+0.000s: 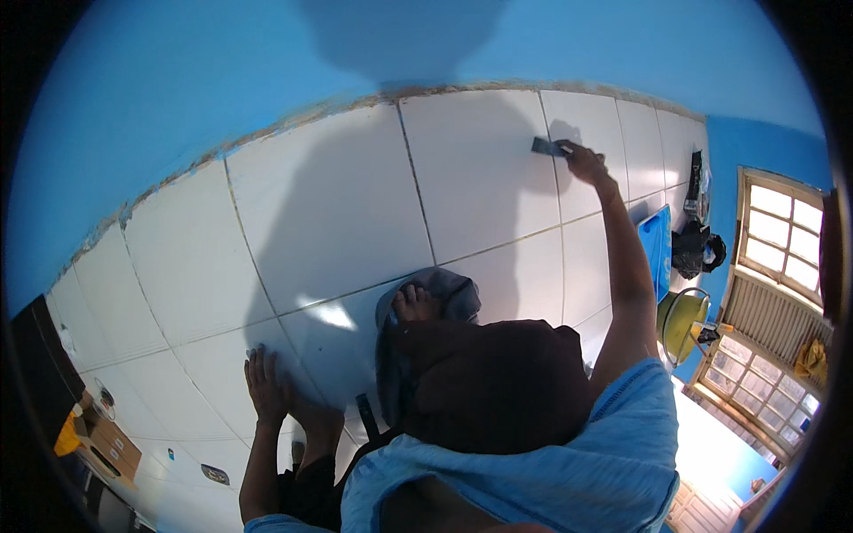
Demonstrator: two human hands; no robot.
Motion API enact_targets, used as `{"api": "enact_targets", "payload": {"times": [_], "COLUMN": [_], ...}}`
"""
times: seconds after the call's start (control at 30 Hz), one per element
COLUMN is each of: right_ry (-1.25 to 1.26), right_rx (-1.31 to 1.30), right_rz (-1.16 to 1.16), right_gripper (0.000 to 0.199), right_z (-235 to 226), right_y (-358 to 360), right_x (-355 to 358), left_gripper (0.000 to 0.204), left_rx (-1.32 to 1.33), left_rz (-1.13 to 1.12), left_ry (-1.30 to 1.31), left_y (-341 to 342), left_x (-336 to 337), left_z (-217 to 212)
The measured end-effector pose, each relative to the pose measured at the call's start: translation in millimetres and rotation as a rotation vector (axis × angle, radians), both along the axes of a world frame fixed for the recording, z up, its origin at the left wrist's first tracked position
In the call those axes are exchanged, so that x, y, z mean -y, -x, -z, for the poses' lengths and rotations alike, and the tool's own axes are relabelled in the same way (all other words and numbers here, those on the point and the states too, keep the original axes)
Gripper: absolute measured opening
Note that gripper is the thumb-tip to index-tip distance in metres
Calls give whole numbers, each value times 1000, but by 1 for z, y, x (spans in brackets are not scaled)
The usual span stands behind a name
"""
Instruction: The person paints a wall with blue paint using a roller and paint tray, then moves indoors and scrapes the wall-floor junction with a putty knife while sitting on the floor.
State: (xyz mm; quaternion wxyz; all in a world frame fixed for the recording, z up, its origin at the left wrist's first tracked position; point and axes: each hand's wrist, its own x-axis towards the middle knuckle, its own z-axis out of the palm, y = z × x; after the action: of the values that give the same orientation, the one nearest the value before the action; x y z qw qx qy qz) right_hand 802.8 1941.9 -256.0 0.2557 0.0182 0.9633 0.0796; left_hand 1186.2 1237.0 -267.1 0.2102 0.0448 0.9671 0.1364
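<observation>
Right hand [586, 164] grips scraper [546, 147], blade lying along tile joint [555, 191], far forward. Left hand [265, 384] flat, released, on floor tile [320, 222].

Scraper [544, 147] on tiled floor [329, 231], bucket [682, 322] right

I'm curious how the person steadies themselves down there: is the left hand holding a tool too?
No: the left hand lies flat and empty on the white tiled floor, while only the right hand holds a small flat scraper.
</observation>
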Motion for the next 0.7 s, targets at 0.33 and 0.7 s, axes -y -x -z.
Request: {"api": "enact_targets", "payload": {"times": [0.33, 0.7], "right_ry": [-91, -87], "right_rx": [-379, -340], "right_rz": [-143, 66], "right_gripper": [36, 32], "right_z": [18, -1], "right_y": [70, 90], "right_x": [69, 66], "left_gripper": [56, 56], "left_rx": [-23, -21], "left_rz": [49, 87], "left_ry": [-43, -88], "left_y": [14, 16], "left_x": [-5, -5], "left_z": [-2, 2]}}
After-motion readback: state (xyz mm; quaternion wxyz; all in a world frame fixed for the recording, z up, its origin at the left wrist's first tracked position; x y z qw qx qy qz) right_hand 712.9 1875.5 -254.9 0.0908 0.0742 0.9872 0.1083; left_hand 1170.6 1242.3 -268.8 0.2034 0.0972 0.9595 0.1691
